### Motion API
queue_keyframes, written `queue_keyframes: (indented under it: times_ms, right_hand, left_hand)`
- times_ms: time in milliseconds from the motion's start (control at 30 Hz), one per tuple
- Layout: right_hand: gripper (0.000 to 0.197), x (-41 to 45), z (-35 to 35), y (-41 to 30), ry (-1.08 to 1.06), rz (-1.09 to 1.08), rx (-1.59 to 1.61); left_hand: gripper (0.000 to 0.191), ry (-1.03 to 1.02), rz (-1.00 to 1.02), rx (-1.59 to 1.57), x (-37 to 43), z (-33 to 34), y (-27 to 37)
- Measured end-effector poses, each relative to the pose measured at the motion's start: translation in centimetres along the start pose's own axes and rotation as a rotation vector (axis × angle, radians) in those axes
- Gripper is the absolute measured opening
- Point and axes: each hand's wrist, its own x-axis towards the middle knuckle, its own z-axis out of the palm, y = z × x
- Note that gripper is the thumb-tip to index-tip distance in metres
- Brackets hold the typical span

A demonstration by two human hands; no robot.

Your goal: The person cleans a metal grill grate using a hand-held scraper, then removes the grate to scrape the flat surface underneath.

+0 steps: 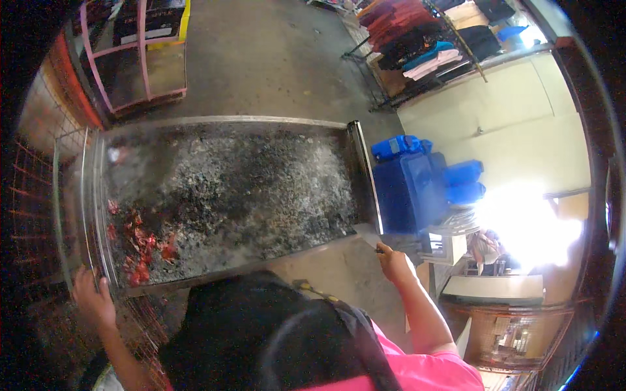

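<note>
A long metal trough (293, 119), like a charcoal grill, lies before me, filled with grey ash and dark charcoal (230, 181). Glowing red embers (142, 244) are gathered in its lower left part. My right hand (393, 264) grips the handle of a flat-bladed tool (368, 235), perhaps a scraper; its blade is at the near right corner of the trough. At the left end, beside the metal rim, my left hand (95, 295) has its thumb and fingers apart. It is slightly blurred, and whether it touches the rim cannot be told.
Blue plastic containers (408, 190) stand close to the trough's right end. Beyond the trough are a pink-framed rack (142, 54) and hanging clothes (406, 34). Wire mesh (34, 195) is at the far left. My black apron (244, 332) hangs near the trough's front edge.
</note>
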Motion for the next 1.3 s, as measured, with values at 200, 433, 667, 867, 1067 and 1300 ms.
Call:
queue_keyframes:
  times_ms: [200, 433, 667, 867, 1067, 1300]
  right_hand:
    - [0.033, 9.6, -2.2, -4.0, 0.143, -0.108, 0.049]
    - [0.04, 4.0, -1.6, -0.5, -0.139, -0.08, -0.128]
    - [0.036, 12.7, -2.6, -0.2, 0.062, -0.271, -0.103]
    - [0.041, 7.7, -6.3, -2.7, -0.235, -0.221, -0.175]
    - [0.042, 12.7, -4.3, -1.1, 0.033, -0.366, -0.211]
    - [0.036, 8.7, -9.3, -7.1, -0.343, -0.022, -0.084]
  left_hand:
    - [0.036, -0.03, 0.019, -0.02, 0.3, -0.5, 0.0]
    - [0.035, -0.059, -0.053, -0.012, 0.0, -0.6, 0.1]
    - [0.037, -0.078, -0.019, -0.035, 0.9, -0.5, 0.9]
    - [0.042, -0.037, -0.071, -0.063, -0.3, 0.5, -0.7]
    - [0.044, -0.013, 0.011, -0.017, 0.6, -0.1, 0.2]
    - [0.044, -0.022, -0.02, 0.029, -0.3, -0.3, -0.1]
